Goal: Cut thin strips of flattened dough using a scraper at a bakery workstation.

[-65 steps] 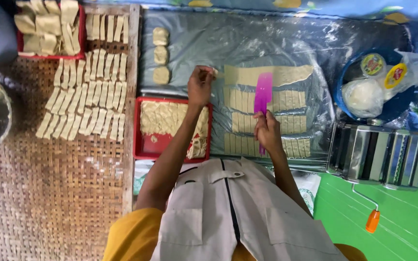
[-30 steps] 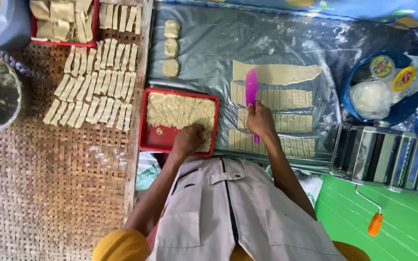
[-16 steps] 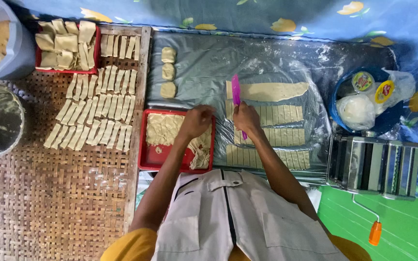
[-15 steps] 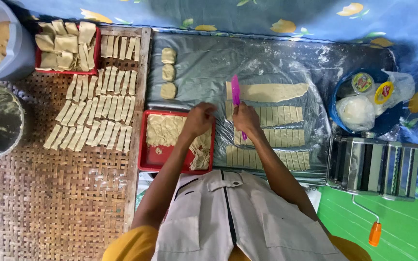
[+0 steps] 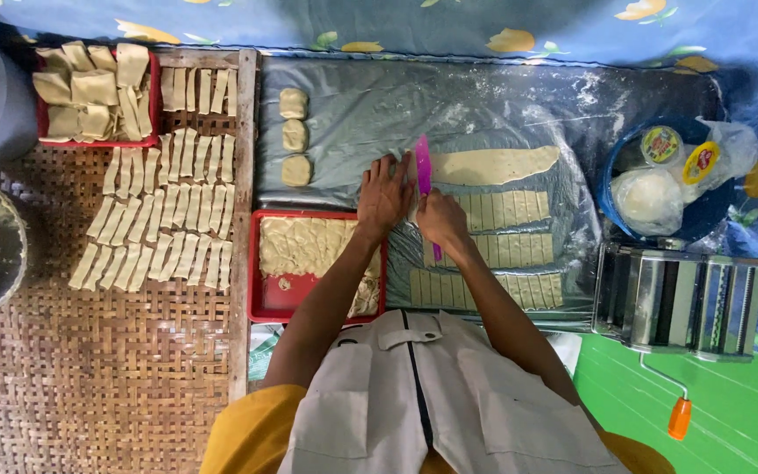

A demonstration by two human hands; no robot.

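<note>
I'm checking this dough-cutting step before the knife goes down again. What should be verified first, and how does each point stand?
1. Right hand grips the pink plastic knife: ok.
2. Left hand lies flat on the plastic sheet, beside the blade and not under it: ok.
3. Blade sits at the left end of the uncut dough strip: ok.
4. Cut rows of dough pieces lie apart from the uncut strip: ok.
5. Red tray has free space for more pieces: ok, its lower left is bare.
6. Dough free of the sheet, not sticking: cannot tell.
</note>
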